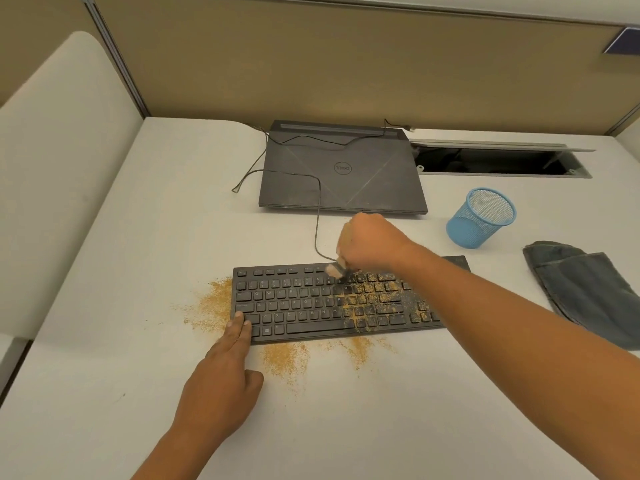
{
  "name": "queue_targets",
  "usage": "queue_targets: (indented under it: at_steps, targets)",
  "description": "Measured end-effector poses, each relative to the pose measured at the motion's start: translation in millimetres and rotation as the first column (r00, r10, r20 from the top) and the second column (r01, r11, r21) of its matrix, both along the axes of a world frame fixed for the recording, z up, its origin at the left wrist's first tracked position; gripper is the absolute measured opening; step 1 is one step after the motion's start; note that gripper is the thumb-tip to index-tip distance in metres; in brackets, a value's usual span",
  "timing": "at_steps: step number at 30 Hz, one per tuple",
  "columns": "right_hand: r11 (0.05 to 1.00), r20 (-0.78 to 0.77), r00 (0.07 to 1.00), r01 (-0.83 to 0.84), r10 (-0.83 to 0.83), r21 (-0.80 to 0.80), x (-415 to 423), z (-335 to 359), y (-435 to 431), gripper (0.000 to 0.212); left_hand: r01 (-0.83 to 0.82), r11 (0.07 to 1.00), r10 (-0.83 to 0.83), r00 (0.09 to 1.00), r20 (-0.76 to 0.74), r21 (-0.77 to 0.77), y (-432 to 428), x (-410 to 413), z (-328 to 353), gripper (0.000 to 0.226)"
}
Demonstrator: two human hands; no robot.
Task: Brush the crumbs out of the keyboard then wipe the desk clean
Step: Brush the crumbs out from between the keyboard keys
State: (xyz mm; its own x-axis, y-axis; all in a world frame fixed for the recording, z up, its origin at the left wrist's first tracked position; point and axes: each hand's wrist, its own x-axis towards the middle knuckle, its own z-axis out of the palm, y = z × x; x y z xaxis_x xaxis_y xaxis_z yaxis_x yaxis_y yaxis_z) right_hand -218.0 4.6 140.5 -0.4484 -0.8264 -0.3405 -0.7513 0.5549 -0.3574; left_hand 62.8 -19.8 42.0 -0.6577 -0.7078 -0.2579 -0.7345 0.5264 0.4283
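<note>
**Left hand** [225, 375], nearest the viewer: flat, fingers straight, fingertips pressing the near-left corner of the keyboard [294, 299], apparently to steady it.

**Right hand** [370, 242]: fist closed round a small brush [337, 269], whose bristles meet the top key rows about mid-board.

**Surroundings:** Crumbs [369, 303] lie thick over the right half of the keys. The left half looks nearly clear, and loose heaps sit on the worktop [346, 427] beside the left edge and along the front edge. The keyboard lies mid-worktop, its cable [317, 220] running back over a closed laptop [343, 168]. A folded cloth [581, 292] lies at the right, near a blue mesh cup [481, 216].

**Risks:** a hard stroke may drive crumbs down between keys or scatter them toward the laptop, and the bristles may snag the cable just beside them.

**Obscured:** the right forearm covers the keyboard's right end. The brush is blurred, its handle buried in the fist.
</note>
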Motion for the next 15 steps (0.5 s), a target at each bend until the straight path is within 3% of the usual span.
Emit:
queue_targets:
  at_steps: [4,8,12,15]
  targets:
    - [0.998,-0.106,0.994,-0.008,0.001,-0.068,-16,7,4,0.023,-0.005,1.0,0.005,1.0,-0.011,0.008,1,0,1,0.072]
    - [0.998,-0.083,0.994,-0.063,0.065,0.028,-19,3,11,0.025,-0.004,1.0,0.004,1.0,0.0,0.008,1,0,2,0.072]
    - [0.995,-0.062,0.998,-0.029,0.023,-0.097,-21,0,11,0.021,0.005,1.0,-0.005,1.0,0.002,0.008,0,1,2,0.072]
    - [0.994,-0.04,0.994,-0.104,0.105,0.015,-20,2,14,0.016,0.007,1.0,-0.007,1.0,0.0,0.011,-1,0,2,0.072]
